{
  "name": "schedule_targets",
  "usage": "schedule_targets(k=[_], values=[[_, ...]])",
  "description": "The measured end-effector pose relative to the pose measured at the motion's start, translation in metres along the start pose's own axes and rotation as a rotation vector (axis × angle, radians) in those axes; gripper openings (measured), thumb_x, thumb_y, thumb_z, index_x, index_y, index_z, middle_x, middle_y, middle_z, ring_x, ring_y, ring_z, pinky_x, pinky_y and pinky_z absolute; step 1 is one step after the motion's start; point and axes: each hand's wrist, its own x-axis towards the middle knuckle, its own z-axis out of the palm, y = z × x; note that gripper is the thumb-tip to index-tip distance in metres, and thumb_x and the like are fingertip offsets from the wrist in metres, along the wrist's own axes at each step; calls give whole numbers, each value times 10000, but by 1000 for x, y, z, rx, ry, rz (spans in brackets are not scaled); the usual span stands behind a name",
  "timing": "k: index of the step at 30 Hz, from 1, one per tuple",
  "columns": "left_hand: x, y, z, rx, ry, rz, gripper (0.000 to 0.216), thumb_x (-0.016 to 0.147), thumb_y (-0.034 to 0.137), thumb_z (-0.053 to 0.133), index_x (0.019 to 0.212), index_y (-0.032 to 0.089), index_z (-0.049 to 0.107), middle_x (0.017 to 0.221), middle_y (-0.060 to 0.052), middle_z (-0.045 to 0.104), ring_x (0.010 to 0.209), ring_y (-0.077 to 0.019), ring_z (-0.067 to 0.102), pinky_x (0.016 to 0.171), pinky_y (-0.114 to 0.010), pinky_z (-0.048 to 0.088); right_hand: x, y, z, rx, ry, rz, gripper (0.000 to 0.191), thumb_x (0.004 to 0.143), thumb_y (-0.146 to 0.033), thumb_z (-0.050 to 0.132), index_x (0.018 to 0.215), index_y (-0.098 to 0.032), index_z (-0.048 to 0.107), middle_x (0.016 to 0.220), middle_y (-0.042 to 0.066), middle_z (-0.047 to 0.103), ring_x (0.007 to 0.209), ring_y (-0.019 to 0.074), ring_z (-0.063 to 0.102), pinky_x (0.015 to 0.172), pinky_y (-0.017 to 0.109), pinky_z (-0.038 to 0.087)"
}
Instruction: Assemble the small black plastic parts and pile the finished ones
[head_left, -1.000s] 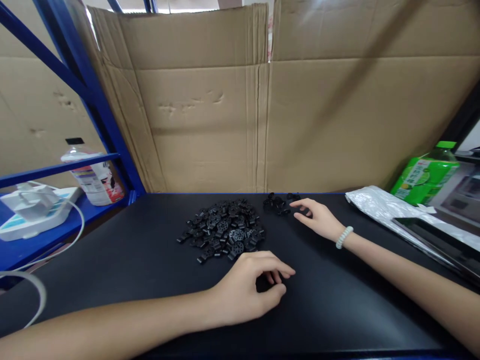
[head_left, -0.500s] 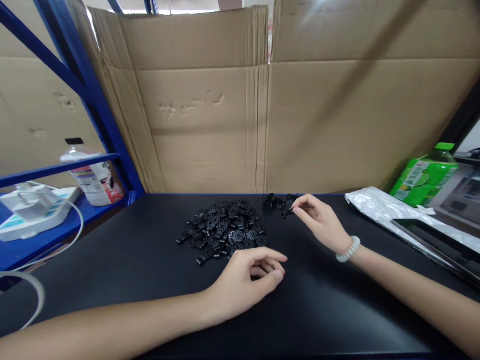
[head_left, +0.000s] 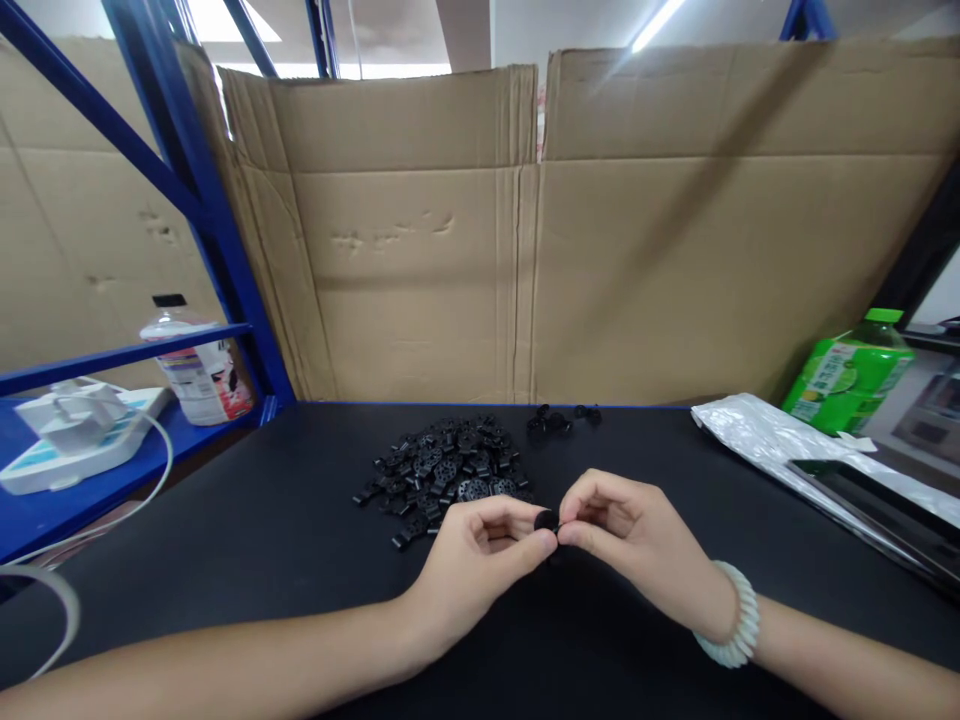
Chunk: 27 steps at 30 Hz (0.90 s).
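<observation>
**Small black part (head_left: 546,520) pinched between left hand (head_left: 480,555) and right hand (head_left: 634,540)**

The small black part is round and matte. The closed fingertips of both hands grip it from opposite sides, just in front of the pile of black parts (head_left: 442,472). Far right of the pile stands a green bottle (head_left: 851,372), and far left a white bottle (head_left: 196,365). Their labels hide what is inside.
</observation>
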Motion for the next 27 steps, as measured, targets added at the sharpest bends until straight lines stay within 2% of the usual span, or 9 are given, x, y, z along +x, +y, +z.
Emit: schedule_targets(k=[3, 7, 11, 16, 24, 27], values=[[-3, 4, 1, 74, 4, 19, 169, 767, 293, 659, 829, 153, 731, 670, -28, 686, 628, -137, 610, 644, -240, 501, 2, 4, 2, 101, -10, 63, 184, 763, -327, 665, 770, -177, 559, 719, -1, 580, 639, 115, 564, 596, 235, 491], [-4, 7, 2, 189, 45, 48, 183, 797, 284, 612, 780, 162, 747, 665, -35, 691, 628, -149, 616, 625, -240, 505, 5, 9, 2, 203, -84, 136, 234, 781, -378, 637, 850, -156, 615, 718, 18, 633, 620, 119, 602, 586, 248, 524], [-4, 6, 2, 249, 80, 59, 194, 803, 289, 599, 761, 163, 741, 656, -34, 688, 625, -153, 617, 609, -236, 501, 5, 8, 2, 189, -61, 142, 184, 743, -317, 678, 813, -147, 668, 724, 29, 678, 634, 132, 637, 612, 252, 540], [-6, 7, 3, 264, 87, 59, 190, 791, 288, 609, 732, 149, 724, 653, -36, 688, 611, -150, 619, 595, -228, 502, 1, 3, 2, 133, -27, 113, 123, 767, -274, 653, 767, -153, 673, 710, 21, 674, 634, 123, 635, 605, 228, 530], [-8, 11, 4, 249, 56, 75, 166, 800, 258, 599, 780, 157, 729, 710, -43, 707, 631, -152, 635, 612, -232, 520, -2, 2, 3, 63, 12, 46, 137, 780, -298, 639, 754, -165, 655, 678, 24, 656, 616, 136, 626, 585, 242, 521], [-4, 12, 2, 232, 54, 98, 130, 781, 235, 624, 809, 148, 717, 750, -49, 712, 680, -160, 652, 650, -238, 531, -1, 4, 4, 81, 24, 73, 156, 774, -323, 644, 767, -168, 660, 690, 27, 661, 625, 143, 636, 595, 252, 531]])
